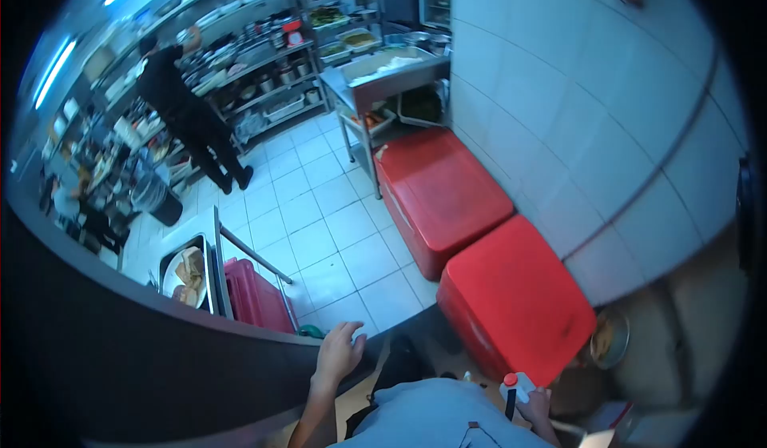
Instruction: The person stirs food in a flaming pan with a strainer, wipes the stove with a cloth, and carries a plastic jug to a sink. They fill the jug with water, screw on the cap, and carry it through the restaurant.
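Observation:
My right hand (538,406), low in the view at my right side, is closed around a small whitish plastic jug with a red cap (522,384). The near red lidded bin (519,296) stands just beyond it. Out in front on the left, my left hand (342,354) is held in the air with its fingers loosely apart and nothing in it. It is close to the edge of a dark partition (264,352).
A second red bin (443,188) stands against the tiled wall (575,120). A metal table (375,88) holds a tray. To the left are a sink (164,268) with a plate and a pink bin (256,296). Two people (188,104) work near shelves.

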Tool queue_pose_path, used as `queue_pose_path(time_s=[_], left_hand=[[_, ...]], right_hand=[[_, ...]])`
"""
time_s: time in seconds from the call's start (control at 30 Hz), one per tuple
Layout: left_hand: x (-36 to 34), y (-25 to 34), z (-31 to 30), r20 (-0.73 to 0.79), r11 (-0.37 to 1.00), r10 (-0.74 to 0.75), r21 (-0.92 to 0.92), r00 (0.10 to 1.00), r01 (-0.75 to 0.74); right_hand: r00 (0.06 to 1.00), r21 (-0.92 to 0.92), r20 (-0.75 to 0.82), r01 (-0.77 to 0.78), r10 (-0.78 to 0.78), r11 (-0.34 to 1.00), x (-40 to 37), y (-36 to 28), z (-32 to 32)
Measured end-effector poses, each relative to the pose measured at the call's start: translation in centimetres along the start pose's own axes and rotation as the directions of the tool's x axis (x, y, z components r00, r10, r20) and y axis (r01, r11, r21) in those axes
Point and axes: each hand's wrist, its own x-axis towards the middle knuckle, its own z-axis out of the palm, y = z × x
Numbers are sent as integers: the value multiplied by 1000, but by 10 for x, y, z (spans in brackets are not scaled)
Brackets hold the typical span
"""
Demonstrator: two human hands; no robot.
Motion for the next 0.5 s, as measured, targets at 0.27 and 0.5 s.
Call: queue_pose_path(time_s=[0.27,0.5], left_hand=[[2,4,-8,44,923,-339,-177,940,341],[64,-53,-3,-158,806,-587,-201,794,556]], right_hand=[[908,-176,-187,345,-376,922,198,-132,-162],[818,-190,-28,559,-574,807,337,-319,-209]])
